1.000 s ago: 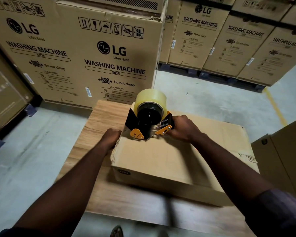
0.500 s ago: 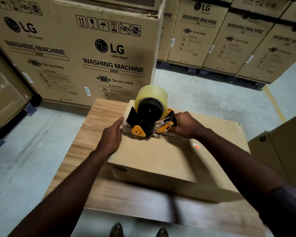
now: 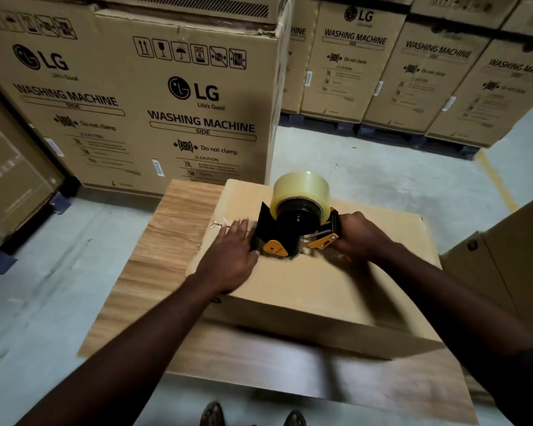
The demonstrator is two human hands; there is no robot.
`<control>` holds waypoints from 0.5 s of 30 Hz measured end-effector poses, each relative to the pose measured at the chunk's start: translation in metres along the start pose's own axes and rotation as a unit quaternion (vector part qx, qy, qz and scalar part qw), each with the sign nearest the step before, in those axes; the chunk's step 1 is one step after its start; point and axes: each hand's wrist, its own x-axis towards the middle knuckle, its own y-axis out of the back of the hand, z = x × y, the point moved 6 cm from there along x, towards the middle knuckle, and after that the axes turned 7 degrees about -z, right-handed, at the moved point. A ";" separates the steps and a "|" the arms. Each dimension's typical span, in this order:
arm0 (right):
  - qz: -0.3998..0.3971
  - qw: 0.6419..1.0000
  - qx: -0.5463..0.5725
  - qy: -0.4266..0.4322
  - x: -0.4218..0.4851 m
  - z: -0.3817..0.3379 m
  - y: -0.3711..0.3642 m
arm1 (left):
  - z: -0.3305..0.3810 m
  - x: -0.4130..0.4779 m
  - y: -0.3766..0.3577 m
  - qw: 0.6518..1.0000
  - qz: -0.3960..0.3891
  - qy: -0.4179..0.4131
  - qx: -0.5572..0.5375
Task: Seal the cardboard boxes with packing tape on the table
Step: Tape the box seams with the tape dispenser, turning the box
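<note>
Cardboard box (image 3: 320,290) lies on wooden table (image 3: 173,241), tape dispenser (image 3: 296,222) seemingly touching its top.

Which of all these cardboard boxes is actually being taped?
The plain box on the wooden table, under the left hand and the tape dispenser the right hand grips. The others, mostly printed washing-machine cartons, stand off the table.
</note>
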 end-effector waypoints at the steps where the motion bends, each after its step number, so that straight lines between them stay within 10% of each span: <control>1: 0.000 1.000 -0.003 0.002 0.000 0.000 0.000 | 0.001 -0.001 0.001 1.000 0.007 0.001 -0.002; 15: -0.001 0.998 -0.019 -0.059 -0.068 0.083 0.022 | -0.005 -0.003 0.001 1.000 -0.002 0.028 0.007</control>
